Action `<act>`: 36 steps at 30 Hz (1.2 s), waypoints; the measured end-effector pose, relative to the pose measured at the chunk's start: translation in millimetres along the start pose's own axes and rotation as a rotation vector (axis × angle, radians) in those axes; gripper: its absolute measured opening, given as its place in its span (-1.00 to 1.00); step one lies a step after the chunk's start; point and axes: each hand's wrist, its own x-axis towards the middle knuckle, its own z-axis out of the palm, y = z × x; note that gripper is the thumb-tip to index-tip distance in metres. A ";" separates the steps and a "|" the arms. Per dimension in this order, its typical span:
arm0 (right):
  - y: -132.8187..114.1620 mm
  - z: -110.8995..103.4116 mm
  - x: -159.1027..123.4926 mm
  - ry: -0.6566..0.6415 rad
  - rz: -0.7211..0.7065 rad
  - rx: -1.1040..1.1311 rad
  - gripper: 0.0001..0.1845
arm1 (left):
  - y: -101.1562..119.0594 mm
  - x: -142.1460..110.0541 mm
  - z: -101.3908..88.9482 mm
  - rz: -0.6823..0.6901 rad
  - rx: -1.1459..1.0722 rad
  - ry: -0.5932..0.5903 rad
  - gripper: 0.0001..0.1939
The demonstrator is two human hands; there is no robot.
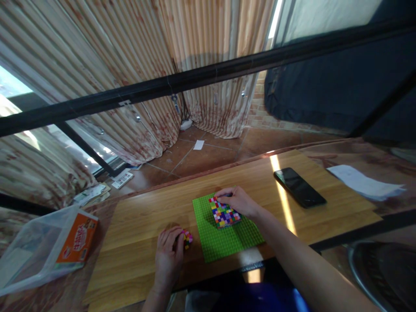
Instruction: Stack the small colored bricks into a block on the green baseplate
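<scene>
A green studded baseplate [211, 249] lies on the wooden table, bearing a block of small multicoloured toy bricks [224, 215] near its far side. Over the block's far edge is my right hand [238, 201], its thumb and forefinger pinched together at the top row. Whatever sits between those fingertips is too small to make out. To the left of the baseplate, my left hand [169, 247] rests on the table with its fingers loosely bent and the thumb apart. Its fingertips touch or nearly touch a small heap of loose toy bricks [187, 238], mostly pink, red and yellow.
A black phone [299, 187] lies on the table's right part, with white paper [365, 182] beyond it. At the left stands a clear plastic bin [42, 247] with an orange label. A dark metal bar [201, 74] crosses in front of the curtains [136, 43].
</scene>
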 end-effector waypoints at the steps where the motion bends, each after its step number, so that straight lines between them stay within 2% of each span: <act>1: 0.5 0.0 0.2 -0.004 -0.007 -0.005 -0.76 | -0.5 -0.2 0.2 0.002 0.001 0.010 -0.84; 6: 6.2 2.1 -1.3 0.008 -0.062 0.005 -0.71 | -0.3 -1.4 -2.0 -0.014 -0.018 0.024 -0.83; 9: 9.4 1.4 -6.0 0.050 -0.093 0.022 -0.62 | 2.5 -2.7 -6.4 -0.086 -0.069 0.038 -0.82; 12: 9.0 -0.5 -15.9 0.195 -0.153 -0.010 -0.60 | 12.1 -2.6 -12.0 -0.193 -0.159 0.069 -0.80; 14: 5.7 1.1 -27.1 0.336 -0.233 -0.086 -0.68 | 25.7 -0.5 -15.1 -0.288 -0.262 0.090 -0.80; 16: -0.2 8.0 -42.1 0.421 -0.339 -0.170 -0.76 | 44.9 3.8 -16.7 -0.427 -0.417 0.118 -0.77; 19: -11.6 28.5 -68.3 0.355 -0.494 -0.200 -0.82 | 78.0 12.7 -16.5 -0.674 -0.758 0.116 -0.72; 22: -20.7 51.4 -90.1 0.255 -0.573 -0.228 -0.83 | 105.9 19.7 -17.3 -0.829 -1.150 0.056 -0.74; 24: -23.6 61.6 -98.6 0.206 -0.595 -0.235 -0.83 | 118.2 21.8 -20.0 -0.877 -1.306 0.001 -0.76; 31: -25.7 66.5 -104.4 0.118 -0.566 -0.204 -0.83 | 129.5 23.4 -30.0 -0.853 -1.434 -0.095 -0.78; 36: -28.6 67.3 -108.5 0.176 -0.638 -0.284 -0.83 | 131.6 23.7 -28.1 -0.848 -1.441 -0.105 -0.75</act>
